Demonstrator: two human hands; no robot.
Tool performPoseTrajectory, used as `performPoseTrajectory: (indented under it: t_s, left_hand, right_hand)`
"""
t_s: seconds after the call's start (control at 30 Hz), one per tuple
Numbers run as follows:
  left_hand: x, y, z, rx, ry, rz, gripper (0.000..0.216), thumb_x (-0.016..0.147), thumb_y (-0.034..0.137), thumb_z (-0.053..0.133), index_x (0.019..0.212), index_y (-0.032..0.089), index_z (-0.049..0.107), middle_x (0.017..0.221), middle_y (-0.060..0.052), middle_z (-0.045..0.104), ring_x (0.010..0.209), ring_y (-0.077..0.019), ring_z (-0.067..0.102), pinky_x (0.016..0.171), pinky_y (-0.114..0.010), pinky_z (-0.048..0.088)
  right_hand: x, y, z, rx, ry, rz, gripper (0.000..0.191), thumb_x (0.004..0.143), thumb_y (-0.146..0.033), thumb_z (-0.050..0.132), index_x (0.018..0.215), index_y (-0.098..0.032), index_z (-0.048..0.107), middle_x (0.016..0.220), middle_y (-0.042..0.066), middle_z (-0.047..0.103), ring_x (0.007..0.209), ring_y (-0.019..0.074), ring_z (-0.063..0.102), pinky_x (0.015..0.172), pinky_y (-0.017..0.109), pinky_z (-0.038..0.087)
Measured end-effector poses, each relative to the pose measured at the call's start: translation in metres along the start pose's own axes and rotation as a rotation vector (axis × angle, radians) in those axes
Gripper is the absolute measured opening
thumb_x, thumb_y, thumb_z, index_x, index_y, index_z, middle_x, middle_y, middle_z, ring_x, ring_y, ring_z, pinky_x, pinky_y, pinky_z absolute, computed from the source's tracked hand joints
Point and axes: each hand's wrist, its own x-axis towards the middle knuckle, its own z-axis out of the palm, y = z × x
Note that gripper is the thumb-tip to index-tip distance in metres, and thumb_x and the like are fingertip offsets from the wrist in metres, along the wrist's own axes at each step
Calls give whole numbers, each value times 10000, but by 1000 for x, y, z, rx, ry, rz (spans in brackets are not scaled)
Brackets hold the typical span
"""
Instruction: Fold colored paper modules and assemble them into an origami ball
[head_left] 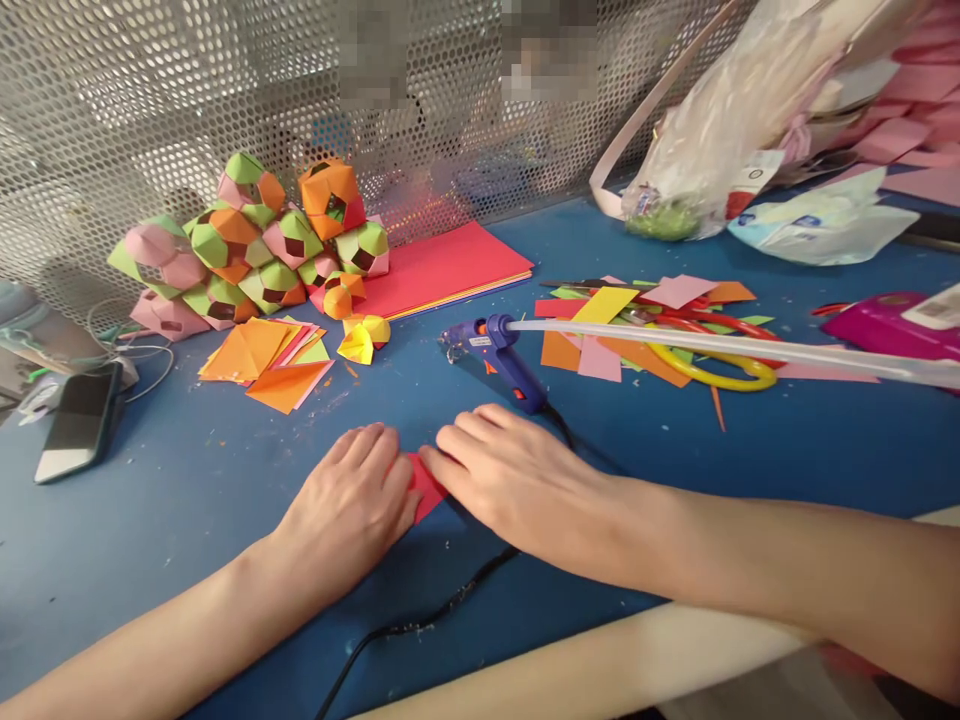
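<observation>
A small piece of red paper shows between my two hands, low over the blue table. With curled fingers, my left hand grips its left side. My right hand is closed over the right side, fingertips pressed on the paper. Most of the sheet is hidden under both hands, so its fold cannot be made out. Just beyond my right hand lies a blue glue gun with a long white glue stick in its back. Farther left sits a small yellow folded piece.
Folded paper balls are piled at the back left, beside stacked red sheets. Orange paper squares lie in front. Yellow-handled scissors rest among paper scraps at right. A phone lies left; a black cord crosses the front.
</observation>
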Motion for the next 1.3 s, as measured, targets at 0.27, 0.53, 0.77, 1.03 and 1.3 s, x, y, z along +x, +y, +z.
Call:
performPoseTrajectory:
  t_s: [0.27, 0.53, 0.77, 1.03, 1.3]
  left_hand:
    - [-2, 3, 2, -84, -16, 83, 256, 905, 120, 339, 752, 137, 543, 723, -75, 585, 677, -182, 583, 597, -318, 528]
    - [1, -20, -15, -144, -145, -156, 231, 894, 233, 361, 884, 132, 569, 762, -77, 615, 682, -214, 607, 604, -358, 522]
    - [-3, -39, -27, -493, -197, -142, 522, 753, 192, 558, 1260, 202, 432, 1249, -77, 552, 1119, -224, 538, 928, -371, 465]
    - [5, -26, -9, -568, -75, -164, 190, 901, 233, 429, 928, 157, 602, 907, -68, 628, 829, -157, 594, 738, -291, 494]
    - [6, -22, 3, -512, 53, -138, 221, 910, 212, 396, 874, 128, 597, 800, -70, 617, 757, -153, 563, 688, -292, 483]
  right_hand:
    - [4, 6, 3, 202, -90, -21, 206, 822, -41, 422, 813, -122, 611, 822, 87, 528, 765, 210, 449, 659, 340, 321]
    - [2, 25, -10, 297, -163, 135, 120, 828, -154, 509, 781, -147, 618, 844, 60, 568, 779, 194, 508, 751, 359, 359]
    - [3, 29, -4, 416, -77, 156, 208, 800, -270, 611, 971, -152, 623, 894, 59, 595, 852, 213, 536, 799, 372, 379]
    - [12, 23, 7, 425, 46, 118, 201, 906, -154, 456, 897, -134, 656, 838, 65, 632, 816, 177, 543, 775, 328, 370]
    - [14, 24, 17, 493, 146, 145, 187, 841, -224, 562, 993, -130, 614, 1020, 102, 626, 955, 214, 535, 816, 358, 405]
